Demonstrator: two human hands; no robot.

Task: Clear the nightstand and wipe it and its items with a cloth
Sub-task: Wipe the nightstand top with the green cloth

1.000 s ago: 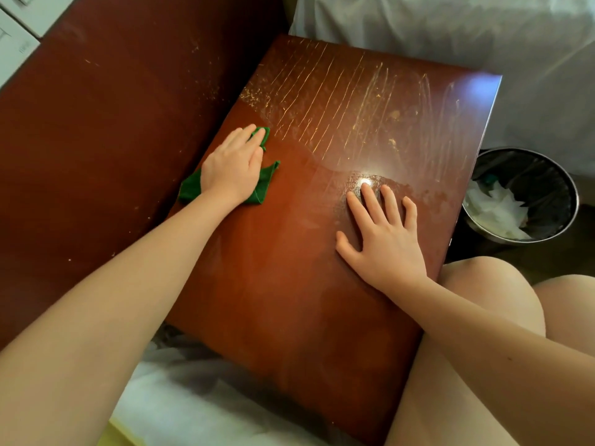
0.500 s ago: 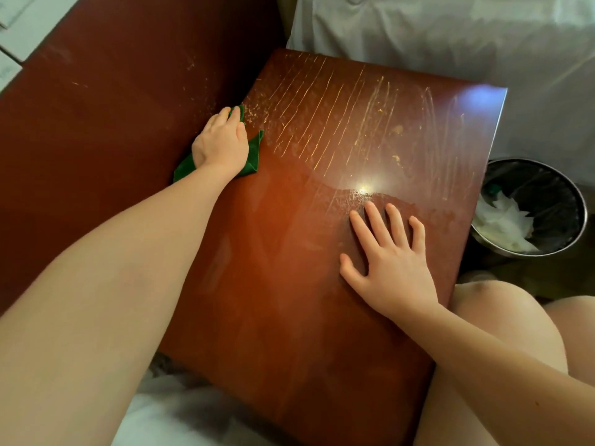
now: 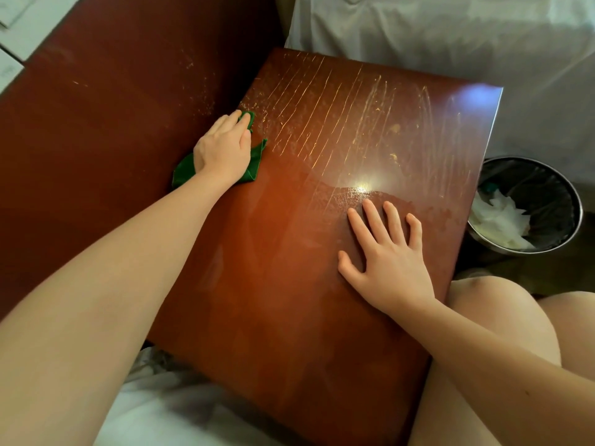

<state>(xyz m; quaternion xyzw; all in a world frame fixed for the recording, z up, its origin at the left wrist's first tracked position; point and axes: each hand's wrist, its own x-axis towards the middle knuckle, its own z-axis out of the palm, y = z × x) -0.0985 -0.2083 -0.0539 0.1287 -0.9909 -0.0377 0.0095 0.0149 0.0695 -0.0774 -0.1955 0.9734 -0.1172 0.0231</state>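
Observation:
The reddish-brown nightstand top (image 3: 289, 284) fills the middle of the view, bare of items. Its far half carries pale streaks and specks; the near half looks smooth and glossy. A green cloth (image 3: 254, 162) lies at the left edge of the top, against the wooden panel. My left hand (image 3: 223, 149) presses flat on the cloth, fingers pointing away, covering most of it. My right hand (image 3: 386, 262) rests flat on the wood near the right edge, fingers spread, holding nothing.
A tall dark wooden panel (image 3: 112, 140) stands along the left side. White bedding (image 3: 450, 37) lies beyond the far edge. A round metal bin (image 3: 528, 204) with a black liner and crumpled white paper sits on the floor at right. My bare knees (image 3: 499, 310) are beside the stand.
My left hand slid the cloth away along the left edge toward the far corner, then stayed near there. My right hand kept its place flat on the top.

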